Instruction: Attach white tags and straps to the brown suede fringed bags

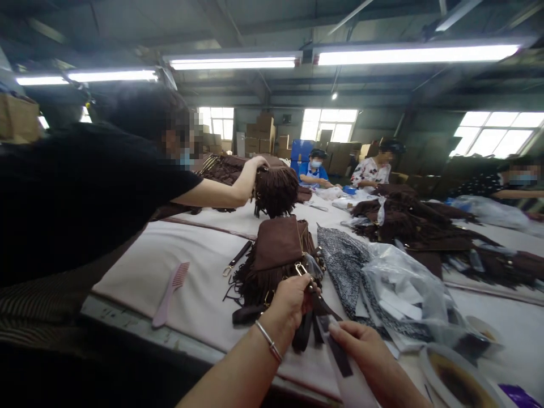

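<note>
In the head view my left hand (292, 299), with a silver bracelet at the wrist, is closed around a dark brown strap (323, 306) near its gold clasp (301, 268). Lower on the same strap, my right hand (361, 343) pinches a clear plastic sleeve (338, 354) that covers part of it. Just beyond my left hand lies a brown fringed bag (278, 243), flap up, its fringe spread over the white-covered table. A short brown wrist strap (238, 258) with a gold hook rests left of the bag.
A pink comb (170, 294) lies at left. To the right are speckled cloth (344, 266), a clear plastic bag (408, 283) with white papers and a round tub (459, 374). A co-worker's hand (255, 164) grips another fringed bag (276, 187). More brown bags (399, 215) are piled behind.
</note>
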`<action>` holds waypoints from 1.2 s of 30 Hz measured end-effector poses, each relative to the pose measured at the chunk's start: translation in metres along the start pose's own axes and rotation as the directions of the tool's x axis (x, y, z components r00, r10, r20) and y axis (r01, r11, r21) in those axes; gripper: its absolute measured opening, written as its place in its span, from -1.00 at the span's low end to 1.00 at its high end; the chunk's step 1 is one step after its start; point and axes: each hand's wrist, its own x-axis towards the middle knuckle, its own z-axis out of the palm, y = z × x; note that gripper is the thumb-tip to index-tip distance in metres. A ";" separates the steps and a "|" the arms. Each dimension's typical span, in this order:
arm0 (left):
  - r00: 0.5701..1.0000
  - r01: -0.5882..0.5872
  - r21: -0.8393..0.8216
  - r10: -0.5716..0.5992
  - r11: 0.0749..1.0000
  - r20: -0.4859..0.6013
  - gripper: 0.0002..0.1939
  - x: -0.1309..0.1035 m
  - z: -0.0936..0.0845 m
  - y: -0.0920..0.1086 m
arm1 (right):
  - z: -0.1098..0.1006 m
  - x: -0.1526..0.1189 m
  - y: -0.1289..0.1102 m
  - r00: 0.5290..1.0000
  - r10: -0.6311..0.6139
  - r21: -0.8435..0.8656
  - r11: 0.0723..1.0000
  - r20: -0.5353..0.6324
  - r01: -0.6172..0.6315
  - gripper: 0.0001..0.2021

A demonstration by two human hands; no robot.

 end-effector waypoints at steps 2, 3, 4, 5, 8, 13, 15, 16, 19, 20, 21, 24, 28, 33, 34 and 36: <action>1.000 -0.012 0.023 0.012 1.000 -0.004 -0.75 0.001 0.000 -0.003 | -0.001 0.008 -0.003 0.999 -0.024 0.002 1.000 -0.022 0.025 -0.52; 1.000 -0.018 0.040 0.018 0.999 -0.005 -0.74 0.001 0.000 -0.004 | -0.001 0.012 -0.006 0.999 -0.037 0.004 0.999 -0.025 0.037 -0.51; 1.000 -0.025 0.057 0.025 0.998 -0.004 -0.73 0.001 -0.001 -0.005 | 0.000 0.017 -0.009 0.998 -0.052 0.003 0.999 -0.026 0.052 -0.51; 0.999 -0.034 0.074 0.034 0.997 -0.001 -0.72 0.000 -0.001 -0.005 | 0.001 0.023 -0.013 0.997 -0.074 0.001 0.997 -0.026 0.074 -0.51; 0.997 -0.070 0.115 0.069 0.991 0.015 -0.68 -0.003 -0.001 -0.005 | 0.009 0.040 -0.023 0.991 -0.124 0.033 0.992 -0.043 0.126 -0.54; 0.992 -0.128 0.198 0.125 0.972 0.027 -0.65 -0.010 -0.009 -0.002 | 0.022 0.062 -0.031 0.994 -0.106 0.222 0.969 -0.032 0.111 -0.59; 0.984 -0.175 0.263 0.178 0.949 0.014 -0.69 -0.012 -0.017 0.001 | 0.023 0.066 -0.031 0.996 -0.090 0.238 0.967 -0.011 0.090 -0.60; 0.971 -0.229 0.314 0.238 0.921 0.010 -0.71 -0.013 -0.021 0.003 | 0.023 0.068 -0.031 0.997 -0.081 0.234 0.969 -0.003 0.079 -0.60; 0.867 -0.466 0.497 0.490 0.732 0.091 -0.79 -0.015 -0.032 0.008 | 0.021 0.072 -0.031 0.997 -0.073 0.219 0.973 0.004 0.071 -0.60; 0.823 -0.529 0.546 0.550 0.650 0.142 -0.81 -0.016 -0.034 0.010 | 0.021 0.073 -0.030 0.997 -0.078 0.219 0.973 0.000 0.077 -0.60; 0.788 -0.569 0.587 0.586 0.576 0.188 -0.82 -0.016 -0.035 0.011 | 0.020 0.074 -0.030 0.996 -0.084 0.220 0.972 -0.003 0.082 -0.59; 0.729 -0.591 0.722 0.622 0.361 0.286 -0.85 -0.016 -0.035 0.015 | 0.021 0.078 -0.028 0.996 -0.091 0.231 0.969 0.017 0.085 -0.59; 0.694 -0.511 0.858 0.616 0.057 0.373 -0.82 -0.014 -0.031 0.018 | 0.022 0.085 -0.024 0.995 -0.091 0.247 0.966 0.029 0.081 -0.58; 0.713 -0.381 0.903 0.559 -0.199 0.424 -0.85 -0.013 -0.028 0.019 | 0.023 0.088 -0.021 0.997 -0.071 0.265 0.962 0.016 0.064 -0.58; 0.715 -0.374 0.897 0.544 -0.235 0.440 -0.85 -0.014 -0.028 0.019 | 0.023 0.086 -0.020 0.997 -0.073 0.259 0.964 0.015 0.066 -0.58; 0.704 -0.392 0.875 0.520 -0.283 0.483 -0.86 -0.019 -0.030 0.016 | 0.024 0.080 -0.017 0.997 -0.081 0.241 0.968 0.016 0.075 -0.59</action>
